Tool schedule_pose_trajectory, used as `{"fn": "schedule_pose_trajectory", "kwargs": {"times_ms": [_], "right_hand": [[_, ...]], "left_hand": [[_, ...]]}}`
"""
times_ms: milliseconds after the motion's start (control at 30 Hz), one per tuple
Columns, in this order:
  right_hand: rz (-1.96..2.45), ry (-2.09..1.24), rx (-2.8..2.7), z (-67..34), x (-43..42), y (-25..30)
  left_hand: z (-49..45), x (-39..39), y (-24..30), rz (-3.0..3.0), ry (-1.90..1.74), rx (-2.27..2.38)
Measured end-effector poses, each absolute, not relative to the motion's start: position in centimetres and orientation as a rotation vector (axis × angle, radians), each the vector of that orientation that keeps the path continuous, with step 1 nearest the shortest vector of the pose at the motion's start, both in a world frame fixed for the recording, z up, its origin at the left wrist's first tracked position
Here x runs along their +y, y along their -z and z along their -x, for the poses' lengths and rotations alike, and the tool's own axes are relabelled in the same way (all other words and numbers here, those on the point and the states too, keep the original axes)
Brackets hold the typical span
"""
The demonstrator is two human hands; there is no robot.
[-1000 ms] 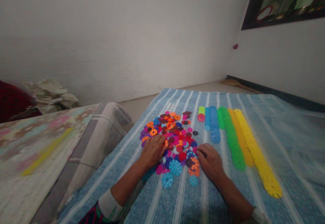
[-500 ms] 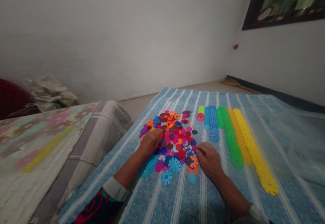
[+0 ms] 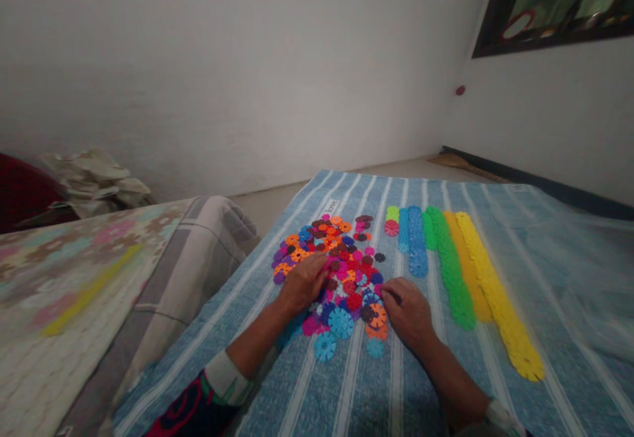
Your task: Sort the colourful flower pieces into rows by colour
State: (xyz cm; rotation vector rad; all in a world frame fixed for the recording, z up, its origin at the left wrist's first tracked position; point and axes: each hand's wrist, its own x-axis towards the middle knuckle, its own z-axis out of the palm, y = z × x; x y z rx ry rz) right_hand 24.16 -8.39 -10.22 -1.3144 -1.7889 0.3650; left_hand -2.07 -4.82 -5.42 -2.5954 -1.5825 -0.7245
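A heap of snowflake-shaped plastic discs (image 3: 341,316) in pink, orange, red, purple and blue lies loosely on the striped cloth. My left hand (image 3: 306,283) rests over the heap's left middle, fingers bent down and close together among the discs; its fingertips are hidden. At the right edge of the heap, my right hand (image 3: 409,306) has its fingers curled closed against the thumb, and whatever is in them cannot be made out. To its right lie discs sorted in overlapping rows: yellow (image 3: 490,285), orange-yellow (image 3: 468,268), green (image 3: 452,278), blue (image 3: 417,245) and a short lime-and-red row (image 3: 391,220).
The blue-and-white striped cloth (image 3: 366,391) covers the surface under the discs. Clear plastic sheeting (image 3: 589,285) lies to the right. On the left stands a padded seat with a flowered cover (image 3: 123,272), a yellow strip (image 3: 92,292) on it. A white wall (image 3: 247,94) rises behind.
My left hand has slid a little to the right over the heap, uncovering orange discs on its left side. My right hand has stayed almost in place.
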Motion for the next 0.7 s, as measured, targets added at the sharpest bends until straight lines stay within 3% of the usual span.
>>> {"fn": "schedule_pose_trajectory", "kwargs": {"times_ms": [167,433,700], "right_hand": [[1.296,-0.345,-1.794,-24.2,-8.4,10.4],[1.3,-0.362,-1.797,-24.3,-8.2,10.3],[1.307,-0.348,-1.799,-24.2,-8.3,10.1]], "left_hand": [[-3.0,-7.4,4.8,2.975,0.484,-1.271],[-1.5,-4.2,4.3,2.754,0.192,-1.491],[-1.3,-7.4,4.7,2.759,0.3,-1.509]]}}
